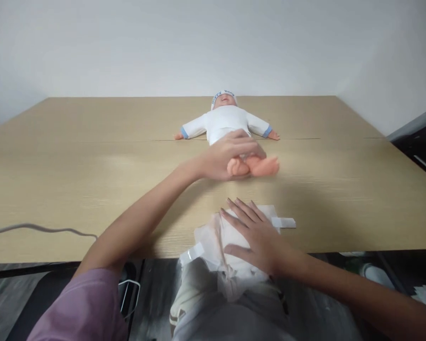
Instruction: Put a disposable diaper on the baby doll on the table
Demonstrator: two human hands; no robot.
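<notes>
A baby doll [227, 118] lies on its back on the table, arms spread, in a white top with blue cuffs and a white printed headband. My left hand [229, 154] is wrapped round its legs, and both bare feet stick out toward the right. The doll's lower body is hidden behind that hand. Nearer to me, a white diaper [208, 237] lies unfolded at the table's front edge, partly hanging over it, with a tape tab out on each side. My right hand [253, 232] lies flat on the diaper, fingers spread.
The light wooden table [74, 180] reaches back to a pale wall. A grey cable [39, 228] crosses its left front. Below the front edge at left is a dark chair [39, 303]. A black object [422, 142] stands beyond the right edge.
</notes>
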